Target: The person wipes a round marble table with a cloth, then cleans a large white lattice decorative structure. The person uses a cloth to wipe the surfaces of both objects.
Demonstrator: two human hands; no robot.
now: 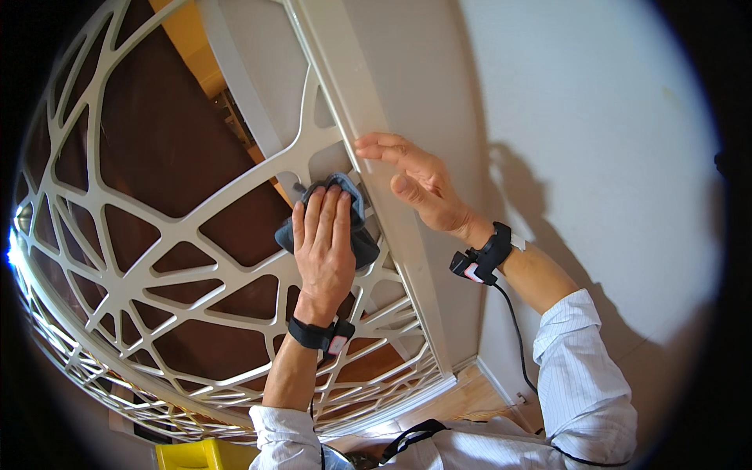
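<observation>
A white openwork lattice screen fills the left and middle of the head view. My left hand presses a dark grey-blue cloth against the lattice, close to its straight side edge. The fingers lie flat over the cloth, which bunches up around them. My right hand is raised beside the screen's white side frame, holding nothing, with its fingers apart. Its fingertips are at the frame's edge; whether they touch it I cannot tell. Both wrists wear black straps with small devices.
A pale wall rises on the right, with my shadow on it. Behind the lattice is a dark brown surface. A yellow plastic object stands at the bottom left. A black cable hangs from my right wrist device. Wooden flooring shows below.
</observation>
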